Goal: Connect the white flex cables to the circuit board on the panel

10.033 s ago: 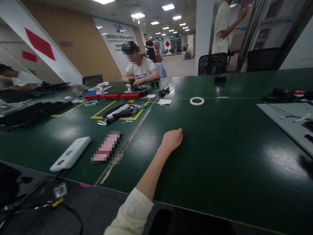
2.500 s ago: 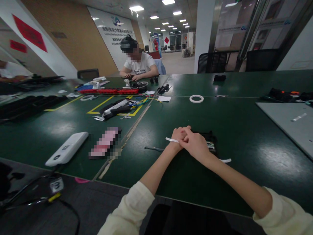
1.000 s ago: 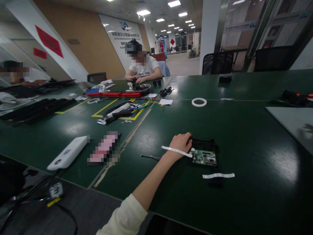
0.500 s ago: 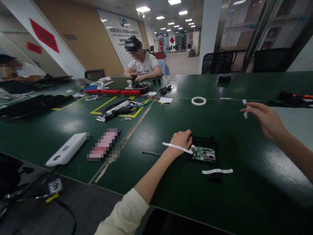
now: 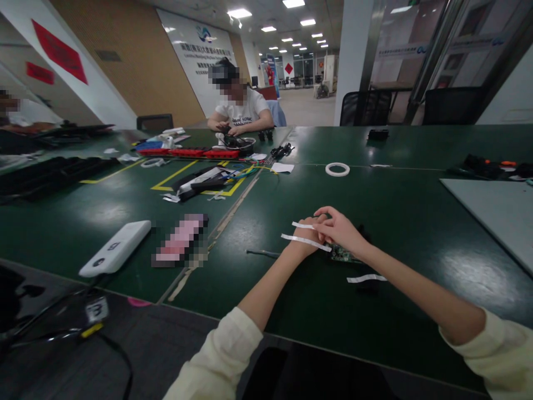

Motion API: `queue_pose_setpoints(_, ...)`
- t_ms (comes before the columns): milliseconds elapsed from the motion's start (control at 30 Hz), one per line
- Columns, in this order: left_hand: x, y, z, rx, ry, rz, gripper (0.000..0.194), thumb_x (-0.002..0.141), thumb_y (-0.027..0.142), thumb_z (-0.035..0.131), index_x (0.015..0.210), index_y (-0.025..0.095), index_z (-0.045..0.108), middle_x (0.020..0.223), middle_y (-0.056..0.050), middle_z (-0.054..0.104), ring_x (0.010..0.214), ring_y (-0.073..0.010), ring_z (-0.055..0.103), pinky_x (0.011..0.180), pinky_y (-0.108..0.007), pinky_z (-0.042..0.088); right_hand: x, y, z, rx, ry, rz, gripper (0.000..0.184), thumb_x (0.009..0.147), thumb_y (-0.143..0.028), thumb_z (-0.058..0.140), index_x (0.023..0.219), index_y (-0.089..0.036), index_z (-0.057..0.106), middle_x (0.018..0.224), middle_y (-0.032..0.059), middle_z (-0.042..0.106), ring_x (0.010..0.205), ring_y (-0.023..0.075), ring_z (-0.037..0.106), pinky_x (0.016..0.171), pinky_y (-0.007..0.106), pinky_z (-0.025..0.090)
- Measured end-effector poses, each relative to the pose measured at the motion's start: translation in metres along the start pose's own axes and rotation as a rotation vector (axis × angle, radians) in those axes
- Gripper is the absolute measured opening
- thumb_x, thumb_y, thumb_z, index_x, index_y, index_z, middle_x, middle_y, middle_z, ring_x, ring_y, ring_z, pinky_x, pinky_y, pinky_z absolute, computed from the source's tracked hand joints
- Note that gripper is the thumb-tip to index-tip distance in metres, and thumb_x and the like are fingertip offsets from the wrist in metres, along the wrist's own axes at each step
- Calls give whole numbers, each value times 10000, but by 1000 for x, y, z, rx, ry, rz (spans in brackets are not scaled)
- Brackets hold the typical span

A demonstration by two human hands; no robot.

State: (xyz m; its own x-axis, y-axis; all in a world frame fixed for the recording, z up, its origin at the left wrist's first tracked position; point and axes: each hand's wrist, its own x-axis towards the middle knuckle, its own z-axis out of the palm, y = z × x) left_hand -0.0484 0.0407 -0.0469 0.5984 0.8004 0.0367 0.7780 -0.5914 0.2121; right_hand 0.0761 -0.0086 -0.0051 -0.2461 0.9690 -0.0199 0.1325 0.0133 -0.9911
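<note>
The left hand (image 5: 307, 233) is lying on the dark green counter (image 5: 408, 216), fingers curling beside the green rectangular circuit board (image 5: 342, 254); whether its grip is closing on anything cannot be told. A long, narrow white strip (image 5: 306, 241) is crossing its back. Above it, the right hand (image 5: 343, 232) is reaching over, its grip pinching together on a short white strip (image 5: 302, 225). The board is sitting partly hidden beneath the right hand, and a wavy white strip (image 5: 366, 277) is lying nearer the wearer.
</note>
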Motion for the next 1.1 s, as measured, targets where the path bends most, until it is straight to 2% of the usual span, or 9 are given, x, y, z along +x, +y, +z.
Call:
queue_pose_setpoints(133, 3, -2, 1, 25, 29, 27, 309, 798, 255, 511, 1093, 162, 507, 1028, -93, 630, 926, -239, 623, 804, -359, 471, 1, 14, 1, -145, 27, 22, 456, 800, -266, 601, 1215, -200, 424, 615, -33, 607, 564, 113, 571, 503, 198, 432)
queue_pose_setpoints(267, 2, -1, 1, 47, 49, 29, 350, 775, 258, 547, 1098, 136, 494, 976, -89, 645, 919, -243, 627, 801, -340, 474, 4, 17, -3, -213, 13, 35, 536, 807, -343, 607, 1283, -193, 411, 650, -7, 621, 560, 120, 575, 500, 211, 437)
queue_pose_setpoints(433, -1, 1, -5, 35, 57, 58, 380, 800, 281, 534, 1144, 133, 467, 1048, -94, 639, 952, -222, 619, 828, -323, 463, 9, 12, -11, -255, -42, 143, 698, 771, -434, 639, 1366, -195, 363, 908, 80, 640, 531, 96, 530, 443, 210, 401)
queue_pose_setpoints(567, -1, 2, -7, 48, 36, 41, 481, 766, 291, 577, 1203, 144, 442, 1028, -84, 647, 929, -229, 623, 785, -317, 470, 11, 13, -21, -308, -74, 167, 701, 755, -486, 640, 1353, -204, 407, 1005, 110, 625, 564, 105, 530, 469, 224, 410)
queue_pose_setpoints(667, 0, 2, -5, 38, 30, 30, 574, 714, 301, 635, 1224, 133, 434, 1003, -87, 646, 911, -239, 622, 772, -321, 472, 10, 16, -26, -387, -58, 101, 688, 765, -498, 625, 1353, -203, 421, 1020, 111, 629, 649, 130, 556, 555, 240, 436)
queue_pose_setpoints(733, 1, 1, -3, 2, 41, 32, 473, 731, 312, 622, 1147, 127, 492, 973, -88, 638, 885, -231, 620, 762, -320, 474, 7, 16, -29, -413, -49, 86, 721, 771, -497, 620, 1378, -185, 388, 988, 111, 643, 647, 131, 554, 573, 239, 431)
queue_pose_setpoints(833, 2, -2, -1, -92, 117, 53, 273, 829, 309, 518, 1034, 131, 549, 955, -91, 609, 870, -201, 605, 773, -322, 475, -2, 11, -39, -349, -64, 168, 774, 796, -522, 579, 1424, -176, 288, 860, 92, 673, 497, 93, 473, 472, 212, 365)
queue_pose_setpoints(967, -4, 1, -5, -246, 210, 171, 407, 858, 365, 506, 1206, 154, 481, 1176, -126, 519, 1060, -202, 535, 925, -371, 432, -23, 8, -87, -275, 2, 240, 704, 841, -581, 467, 1415, -225, 269, 832, 77, 686, 415, 78, 400, 416, 207, 302)
queue_pose_setpoints(1100, -13, 8, -16, -374, 56, 325, 730, 770, 495, 607, 1380, 226, 311, 1399, -136, 349, 1290, -255, 355, 1042, -442, 334, -59, 38, -185, -578, 388, 242, 659, 862, -566, 426, 1403, -210, 298, 1069, 131, 632, 794, 197, 611, 665, 299, 449)
